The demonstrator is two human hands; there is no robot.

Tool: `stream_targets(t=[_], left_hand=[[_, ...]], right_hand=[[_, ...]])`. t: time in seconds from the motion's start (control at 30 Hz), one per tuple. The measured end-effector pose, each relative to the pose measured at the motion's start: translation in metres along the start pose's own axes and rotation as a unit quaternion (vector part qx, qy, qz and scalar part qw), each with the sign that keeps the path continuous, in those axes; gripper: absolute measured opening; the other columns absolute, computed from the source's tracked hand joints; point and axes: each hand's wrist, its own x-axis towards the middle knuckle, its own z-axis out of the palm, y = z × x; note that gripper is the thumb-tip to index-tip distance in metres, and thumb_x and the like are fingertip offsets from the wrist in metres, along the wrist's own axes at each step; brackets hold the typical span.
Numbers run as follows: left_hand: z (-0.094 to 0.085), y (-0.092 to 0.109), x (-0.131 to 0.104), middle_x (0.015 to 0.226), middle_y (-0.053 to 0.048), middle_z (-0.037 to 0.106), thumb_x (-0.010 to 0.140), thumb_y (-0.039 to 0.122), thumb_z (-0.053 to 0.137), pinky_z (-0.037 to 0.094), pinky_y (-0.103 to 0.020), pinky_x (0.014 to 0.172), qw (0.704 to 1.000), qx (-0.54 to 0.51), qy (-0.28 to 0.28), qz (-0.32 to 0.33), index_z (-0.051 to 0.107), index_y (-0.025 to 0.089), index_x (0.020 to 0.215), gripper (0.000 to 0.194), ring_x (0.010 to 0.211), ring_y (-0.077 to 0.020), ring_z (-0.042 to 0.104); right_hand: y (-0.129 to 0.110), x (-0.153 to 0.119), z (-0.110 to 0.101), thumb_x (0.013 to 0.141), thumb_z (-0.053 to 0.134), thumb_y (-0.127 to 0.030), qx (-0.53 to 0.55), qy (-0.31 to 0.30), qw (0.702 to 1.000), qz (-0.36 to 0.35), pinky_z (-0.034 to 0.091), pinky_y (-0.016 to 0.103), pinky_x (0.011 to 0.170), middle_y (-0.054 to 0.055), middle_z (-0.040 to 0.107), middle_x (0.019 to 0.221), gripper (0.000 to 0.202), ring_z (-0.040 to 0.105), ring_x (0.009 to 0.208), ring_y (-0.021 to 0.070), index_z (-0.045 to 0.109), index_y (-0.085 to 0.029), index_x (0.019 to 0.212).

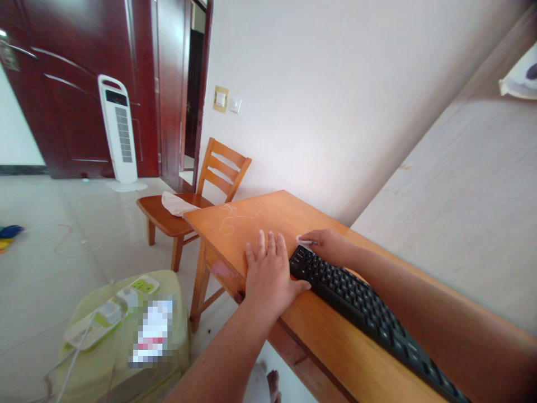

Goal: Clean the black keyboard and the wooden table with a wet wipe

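Closest to the lens, bare left forearm from below and bare right forearm from the right, both reaching over the wooden table. Behind, by order of size: white wall, pale tiled floor, and grey-white marbled surface along the table's far side. Next, the table itself, orange-brown, with pale scribbled lines near its far left corner. Farther off, dark red panelled door. At lower left, pale yellow-green stool, bearing white-and-green power strips and a pixelated item. Lengthwise on the tabletop, black computer keyboard, lying flat, far end between the two hands. Beyond the table's left end, wooden chair, with white cloth on the seat; before the door, upright white tower fan. Left hand palm down on the tabletop, fingers spread wide, thumb at the keyboard's near edge. Right hand at the keyboard's far end, fingers closed narrowly on a small white piece, cloth or paper, too small to tell.
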Motion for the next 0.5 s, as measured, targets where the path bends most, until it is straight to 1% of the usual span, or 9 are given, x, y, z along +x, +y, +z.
stream_targets(t=[0.1, 0.17, 0.23, 0.33, 0.4, 0.43, 0.5], left_hand=[[0.000, -0.001, 0.000, 0.163, -0.021, 0.017, 0.064, 0.078, 0.064, 0.011, -0.063, 0.117, 1.000, 0.001, 0.004, 0.004, 0.021, 0.011, 0.156, 0.122, 0.152, -0.0380, -0.004], [0.000, -0.001, 0.000, 0.163, -0.020, 0.018, 0.065, 0.078, 0.064, 0.011, -0.064, 0.117, 1.000, 0.002, -0.001, 0.006, 0.023, 0.012, 0.155, 0.119, 0.152, -0.0382, -0.004], [-0.001, -0.001, 0.000, 0.163, -0.019, 0.019, 0.066, 0.078, 0.063, 0.011, -0.064, 0.117, 1.000, 0.003, -0.004, 0.008, 0.025, 0.012, 0.155, 0.117, 0.152, -0.0386, -0.003], [-0.003, -0.001, 0.000, 0.162, -0.020, 0.021, 0.066, 0.077, 0.064, 0.012, -0.064, 0.117, 1.000, 0.005, -0.002, 0.010, 0.027, 0.012, 0.154, 0.115, 0.151, -0.0395, -0.001], [-0.003, -0.001, -0.001, 0.162, -0.020, 0.022, 0.067, 0.076, 0.064, 0.012, -0.064, 0.116, 1.000, 0.009, 0.002, 0.012, 0.028, 0.011, 0.153, 0.114, 0.151, -0.0398, -0.001], [-0.003, -0.001, -0.001, 0.162, -0.020, 0.022, 0.067, 0.077, 0.064, 0.012, -0.064, 0.117, 1.000, 0.011, 0.003, 0.014, 0.028, 0.011, 0.153, 0.114, 0.151, -0.0398, -0.001], [-0.003, -0.001, -0.001, 0.162, -0.020, 0.023, 0.067, 0.077, 0.063, 0.012, -0.064, 0.117, 1.000, 0.012, 0.004, 0.016, 0.028, 0.011, 0.153, 0.114, 0.151, -0.0395, -0.001]], right_hand=[[0.005, -0.013, -0.009, 0.079, 0.054, -0.011, -0.013, -0.038, 0.998, 0.057, 0.051, 0.029, 0.086, 0.006, 0.077, 0.106, 0.035, 0.070, 0.098, 0.0223, 0.077, -0.020, 0.105], [0.006, -0.015, -0.016, 0.078, 0.055, -0.012, -0.025, -0.054, 0.995, 0.078, 0.051, 0.030, 0.082, 0.006, 0.078, 0.101, 0.032, 0.070, 0.094, 0.0231, 0.078, -0.020, 0.100], [0.004, -0.015, -0.018, 0.080, 0.053, -0.012, -0.021, -0.032, 0.996, 0.077, 0.051, 0.030, 0.085, 0.006, 0.077, 0.106, 0.035, 0.069, 0.099, 0.0228, 0.077, -0.020, 0.105], [-0.001, -0.013, -0.012, 0.081, 0.051, -0.010, -0.009, 0.009, 0.999, 0.035, 0.048, 0.028, 0.095, 0.006, 0.073, 0.119, 0.043, 0.066, 0.110, 0.0215, 0.073, -0.019, 0.116], [-0.002, -0.013, -0.009, 0.081, 0.051, -0.010, -0.012, -0.001, 1.000, 0.010, 0.047, 0.028, 0.096, 0.007, 0.072, 0.120, 0.042, 0.066, 0.111, 0.0217, 0.073, -0.019, 0.116], [-0.002, -0.014, -0.009, 0.081, 0.053, -0.011, -0.018, -0.017, 1.000, 0.014, 0.048, 0.029, 0.093, 0.007, 0.074, 0.117, 0.040, 0.067, 0.108, 0.0222, 0.074, -0.019, 0.114], [-0.001, -0.015, -0.012, 0.079, 0.056, -0.013, -0.031, -0.050, 0.997, 0.045, 0.051, 0.029, 0.085, 0.007, 0.077, 0.105, 0.034, 0.070, 0.099, 0.0234, 0.077, -0.019, 0.105]])
